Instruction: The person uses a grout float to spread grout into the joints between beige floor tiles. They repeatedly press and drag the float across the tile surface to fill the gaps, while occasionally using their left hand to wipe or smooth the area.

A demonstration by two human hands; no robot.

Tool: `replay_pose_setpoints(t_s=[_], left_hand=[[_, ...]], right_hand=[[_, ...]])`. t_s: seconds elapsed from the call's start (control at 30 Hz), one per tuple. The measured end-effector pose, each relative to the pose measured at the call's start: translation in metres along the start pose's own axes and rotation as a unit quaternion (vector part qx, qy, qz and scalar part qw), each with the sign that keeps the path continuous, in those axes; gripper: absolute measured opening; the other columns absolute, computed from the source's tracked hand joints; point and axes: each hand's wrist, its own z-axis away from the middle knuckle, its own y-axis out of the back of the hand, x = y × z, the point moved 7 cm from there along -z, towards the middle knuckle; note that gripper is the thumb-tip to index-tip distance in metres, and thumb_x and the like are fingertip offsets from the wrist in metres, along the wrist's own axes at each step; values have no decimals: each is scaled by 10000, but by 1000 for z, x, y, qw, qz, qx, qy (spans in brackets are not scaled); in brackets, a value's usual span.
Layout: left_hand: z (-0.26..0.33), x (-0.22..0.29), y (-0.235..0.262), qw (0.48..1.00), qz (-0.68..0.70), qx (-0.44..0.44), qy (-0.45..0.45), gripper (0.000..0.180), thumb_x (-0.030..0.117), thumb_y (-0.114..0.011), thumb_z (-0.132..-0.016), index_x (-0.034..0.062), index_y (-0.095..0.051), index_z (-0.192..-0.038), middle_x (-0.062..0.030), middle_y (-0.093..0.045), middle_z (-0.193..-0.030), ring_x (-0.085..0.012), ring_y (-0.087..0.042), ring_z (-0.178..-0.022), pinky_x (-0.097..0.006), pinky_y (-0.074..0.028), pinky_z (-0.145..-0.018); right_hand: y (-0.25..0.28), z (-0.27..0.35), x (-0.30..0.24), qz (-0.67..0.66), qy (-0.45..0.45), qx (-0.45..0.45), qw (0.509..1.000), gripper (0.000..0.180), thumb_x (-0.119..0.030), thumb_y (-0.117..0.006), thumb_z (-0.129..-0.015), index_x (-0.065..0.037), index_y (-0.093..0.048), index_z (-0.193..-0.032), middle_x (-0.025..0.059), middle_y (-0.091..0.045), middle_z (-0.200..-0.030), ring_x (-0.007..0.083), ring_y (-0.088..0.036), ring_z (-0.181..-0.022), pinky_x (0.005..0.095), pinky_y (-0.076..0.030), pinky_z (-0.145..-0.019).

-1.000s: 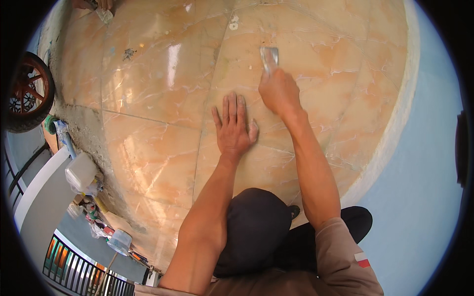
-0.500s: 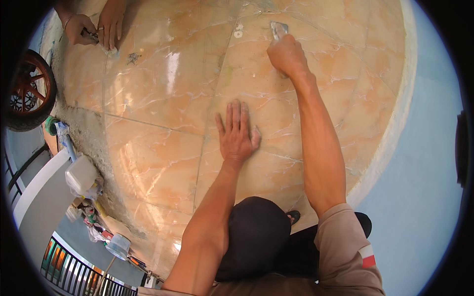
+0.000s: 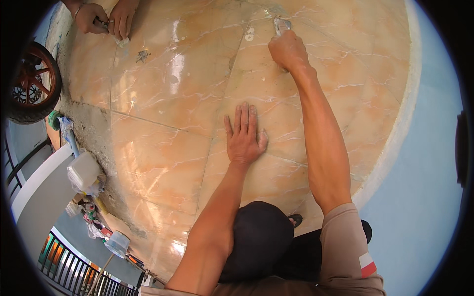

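My right hand is closed around a scraper, its flat metal blade pointing away from me over the tiled floor. The handle is hidden inside my fist. Flat on the tiles, nearer to me, lies my left hand with fingers spread and nothing in it. Small pale round spots mark the floor just left of the scraper. At the far left another person's hands work low over the tiles with a small tool; its kind cannot be made out.
A motorbike wheel stands at the left edge. Below it are a white plastic container, a clear bucket and a dark railing. A pale blue wall borders the floor on the right. My knee is close in front.
The view has shifted slightly, carrying the floor a little rightward in the picture. Against the tiles, my right hand and the scraper have moved slightly forward and left. My left hand stays planted.
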Motion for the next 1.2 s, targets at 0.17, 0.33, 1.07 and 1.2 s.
replay_pose_setpoints(t_s=[0.17, 0.33, 1.07, 1.2], left_hand=[[7, -18, 3, 999, -36, -15, 17, 800, 319, -597, -876, 39, -366, -1589, -147, -318, -1680, -313, -259, -1576, -610, -115, -1275], [4, -11, 6, 1000, -16, -13, 16, 808, 322, -615, -867, 40, -376, -1585, -152, -330, -1674, -316, -265, -1574, -610, -115, -1275], [6, -11, 3, 1000, -15, -9, 13, 819, 323, -619, -871, 45, -358, -1595, -149, -327, -1676, -316, -265, -1573, -618, -111, -1272], [4, -10, 4, 1000, -9, -13, 12, 810, 324, -622, -871, 48, -371, -1591, -150, -335, -1673, -321, -279, -1567, -619, -114, -1270]], right_hand=[[-53, 129, 16, 14, 9, -91, 996, 633, -188, -560, -948, -39, -398, -1542, 349, -707, -908, 534, -697, -895, 584, -559, -835], [-41, 87, -2, 2, 20, -81, 997, 405, -174, -572, -931, 54, -654, -1255, 343, -714, -974, 517, -705, -933, 576, -560, -867], [-32, 134, 40, -116, -8, -69, 991, 528, -252, -559, -1028, -142, -512, -1541, 363, -665, -1213, 495, -654, -1156, 444, -513, -973], [-36, 169, 97, -145, -67, -53, 986, 586, -303, -537, -1044, -163, -416, -1600, 333, -705, -1093, 512, -663, -1030, 512, -522, -903]])
